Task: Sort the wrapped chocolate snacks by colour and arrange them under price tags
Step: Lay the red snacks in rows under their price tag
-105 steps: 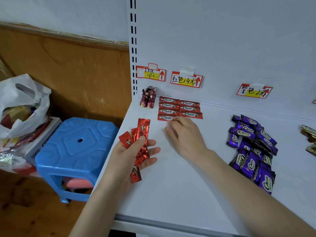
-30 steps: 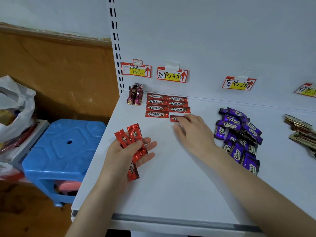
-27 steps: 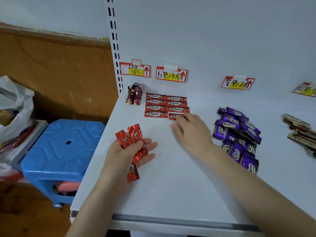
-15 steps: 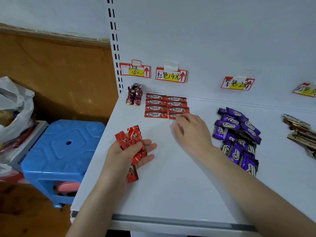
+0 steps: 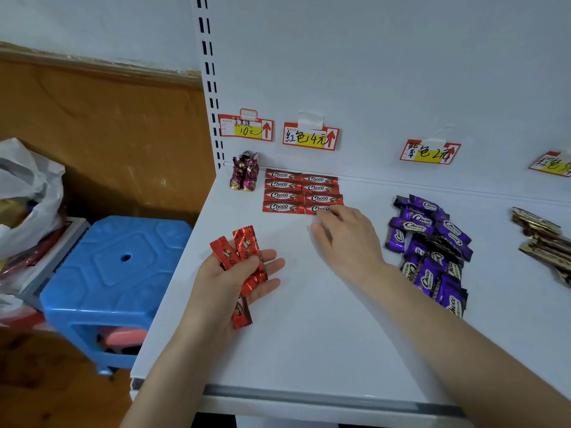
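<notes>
Left hand: palm up at the shelf's 9 o'clock side, thumb curled over a small fan of held red bars, three or so, plain side up. Right hand: palm down, fingers straight and gripping nothing, with fingertips resting on the front-right bar of the red grid. Red grid: two columns of four, logos up, edges touching, at 12 o'clock from the right hand and directly below the red price tag. Step in hand, by judgement: squaring that front-right bar into line. It is best done with flat pads and light pressure, sliding the bar until its long edge meets the bar behind and its end meets the left neighbour. The fingers should then lift straight up, because slick foil drags easily and one shove would skew the whole block. The held bars will likely need turning logo-up before they start a fresh row at the grid's 6 o'clock. Purple pile: loose and overlapping at 3 o'clock from the right hand, below the purple price tag, not yet arranged. Gold wrappers: heaped at the far 3 o'clock edge under a partly cropped tag. Twisted dark-red sweets: upright at the grid's 9 o'clock, under the leftmost tag. Off the shelf at 9 o'clock: blue stool, white plastic bag.
</notes>
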